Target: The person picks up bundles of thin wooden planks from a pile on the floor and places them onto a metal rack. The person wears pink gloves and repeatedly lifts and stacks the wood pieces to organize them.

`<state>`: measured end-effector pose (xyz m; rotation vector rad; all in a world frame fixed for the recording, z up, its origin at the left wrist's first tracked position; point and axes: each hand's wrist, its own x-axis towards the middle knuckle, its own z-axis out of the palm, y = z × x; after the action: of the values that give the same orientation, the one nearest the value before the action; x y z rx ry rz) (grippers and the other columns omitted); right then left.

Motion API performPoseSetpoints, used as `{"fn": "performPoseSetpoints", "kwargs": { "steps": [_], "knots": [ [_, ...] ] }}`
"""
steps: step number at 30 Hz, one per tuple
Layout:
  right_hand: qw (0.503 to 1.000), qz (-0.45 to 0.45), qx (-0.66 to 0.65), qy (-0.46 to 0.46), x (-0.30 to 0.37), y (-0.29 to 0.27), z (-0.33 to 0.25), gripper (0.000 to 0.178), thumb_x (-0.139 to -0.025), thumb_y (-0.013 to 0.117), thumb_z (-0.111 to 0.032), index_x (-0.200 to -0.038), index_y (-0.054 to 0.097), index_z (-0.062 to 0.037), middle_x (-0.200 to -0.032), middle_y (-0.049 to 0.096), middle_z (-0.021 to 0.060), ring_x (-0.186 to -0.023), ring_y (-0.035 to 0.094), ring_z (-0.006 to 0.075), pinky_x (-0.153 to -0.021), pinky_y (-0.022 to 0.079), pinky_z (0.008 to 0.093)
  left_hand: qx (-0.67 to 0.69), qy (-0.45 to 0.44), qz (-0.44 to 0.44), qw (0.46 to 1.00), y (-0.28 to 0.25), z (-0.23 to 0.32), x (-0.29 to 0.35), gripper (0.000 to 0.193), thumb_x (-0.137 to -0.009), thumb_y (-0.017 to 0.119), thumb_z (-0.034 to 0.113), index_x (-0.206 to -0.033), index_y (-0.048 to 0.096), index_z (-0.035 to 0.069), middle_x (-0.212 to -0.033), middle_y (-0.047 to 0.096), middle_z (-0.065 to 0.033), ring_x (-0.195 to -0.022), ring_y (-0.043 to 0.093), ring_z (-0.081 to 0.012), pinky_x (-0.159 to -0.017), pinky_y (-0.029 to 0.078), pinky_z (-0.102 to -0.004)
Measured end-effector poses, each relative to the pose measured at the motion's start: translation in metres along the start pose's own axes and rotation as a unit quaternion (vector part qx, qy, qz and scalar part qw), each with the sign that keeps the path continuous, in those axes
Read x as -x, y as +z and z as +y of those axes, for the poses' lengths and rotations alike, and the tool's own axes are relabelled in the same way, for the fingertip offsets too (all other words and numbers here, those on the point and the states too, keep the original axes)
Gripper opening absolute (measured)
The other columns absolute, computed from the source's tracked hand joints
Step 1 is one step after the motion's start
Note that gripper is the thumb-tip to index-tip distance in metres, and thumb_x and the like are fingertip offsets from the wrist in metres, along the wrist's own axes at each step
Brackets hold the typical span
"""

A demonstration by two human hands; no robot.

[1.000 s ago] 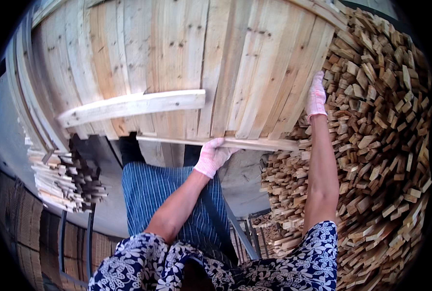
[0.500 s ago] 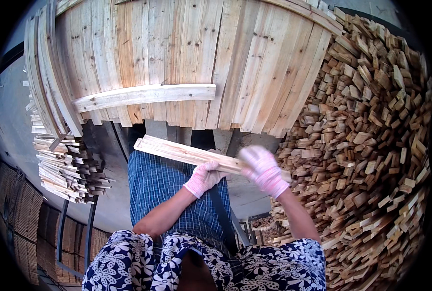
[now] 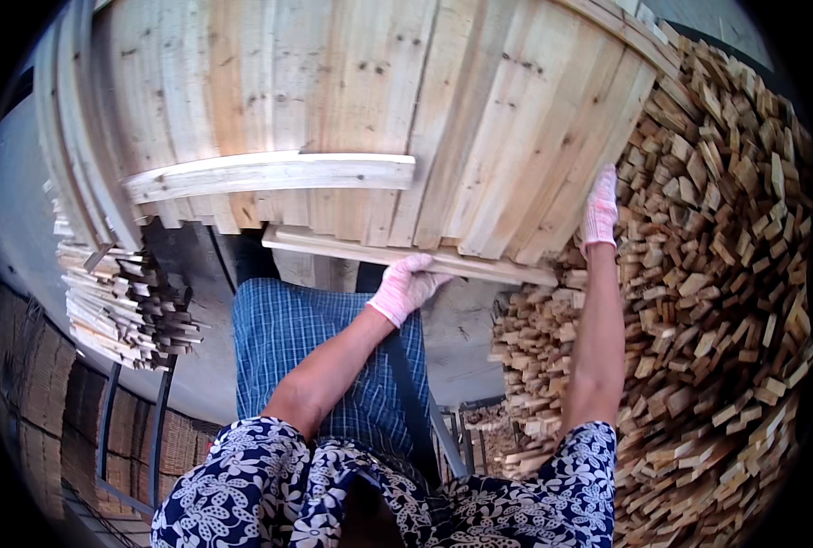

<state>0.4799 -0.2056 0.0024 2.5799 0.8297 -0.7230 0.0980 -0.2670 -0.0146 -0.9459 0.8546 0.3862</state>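
My left hand (image 3: 405, 290), in a pink-and-white knit glove, is closed around a long pale wooden slat (image 3: 333, 247). The slat lies crosswise just under the near edge of a wide surface of planks (image 3: 333, 110), and its right part runs beneath the plank ends. My right hand (image 3: 602, 210), gloved the same way, is stretched out at the right edge of the planks, beside the big heap of wood pieces (image 3: 698, 301). Its fingers point away from me and no piece shows in them. A separate whitish board (image 3: 278, 176) rests across the planks.
Several long strips (image 3: 76, 137) lie along the left edge of the planks. Below them is a stack of thin sticks (image 3: 119, 306). Dark metal bars (image 3: 162, 429) stand at lower left. A blue checked cloth (image 3: 288, 338) covers my lap.
My left hand and the slat have moved forward to the plank edge. My right hand has left the slat's right end and reached forward and right. The view has shifted slightly.
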Motion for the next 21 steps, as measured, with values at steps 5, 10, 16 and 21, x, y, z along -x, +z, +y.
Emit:
{"fn": "performPoseSetpoints", "kwargs": {
  "steps": [5, 10, 16, 21],
  "knots": [
    [0.928, 0.044, -0.184, -0.320, 0.094, -0.009, -0.030, 0.062, -0.092, 0.064, -0.030, -0.142, 0.050, 0.0032, -0.142, 0.052, 0.0228, -0.132, 0.049, 0.0409, -0.116, 0.038, 0.0467, -0.089, -0.006, 0.002, 0.996, 0.023, -0.026, 0.081, 0.055, -0.079, 0.079, 0.007, -0.127, 0.054, 0.005, -0.134, 0.059, -0.0170, -0.131, 0.053, -0.0363, -0.117, 0.039, -0.0552],
    [0.810, -0.441, -0.041, -0.384, 0.237, -0.042, -0.085, 0.083, -0.080, 0.079, -0.032, -0.152, 0.041, -0.0162, -0.134, 0.054, 0.0206, -0.113, 0.061, 0.0391, -0.095, 0.053, 0.0442, -0.116, 0.023, -0.044, 0.992, 0.035, -0.035, 0.119, 0.053, -0.082, 0.077, 0.004, -0.128, 0.054, 0.017, -0.127, 0.061, -0.0088, -0.127, 0.057, -0.0321, -0.111, 0.044, -0.0562],
    [0.850, -0.239, 0.012, -0.469, 0.200, -0.057, -0.092, 0.079, -0.077, 0.080, -0.043, -0.144, 0.048, -0.0156, -0.133, 0.052, 0.0170, -0.121, 0.054, 0.0364, -0.099, 0.047, 0.0499, -0.087, 0.075, -0.023, 0.993, 0.078, -0.041, 0.078, 0.050, -0.089, 0.075, 0.013, -0.131, 0.048, 0.005, -0.127, 0.059, -0.0149, -0.125, 0.058, -0.0315, -0.109, 0.050, -0.0509],
    [0.858, -0.122, 0.075, -0.493, 0.173, -0.043, -0.116, 0.092, -0.067, 0.085, -0.048, -0.147, 0.047, -0.0213, -0.136, 0.050, 0.0201, -0.128, 0.049, 0.0370, -0.106, 0.039, 0.0555, -0.176, 0.132, 0.005, 0.975, 0.112, -0.019, 0.061, 0.047, -0.092, 0.072, 0.008, -0.132, 0.048, 0.005, -0.119, 0.064, -0.0147, -0.116, 0.062, -0.0298, -0.102, 0.053, -0.0460]
  ]
}}
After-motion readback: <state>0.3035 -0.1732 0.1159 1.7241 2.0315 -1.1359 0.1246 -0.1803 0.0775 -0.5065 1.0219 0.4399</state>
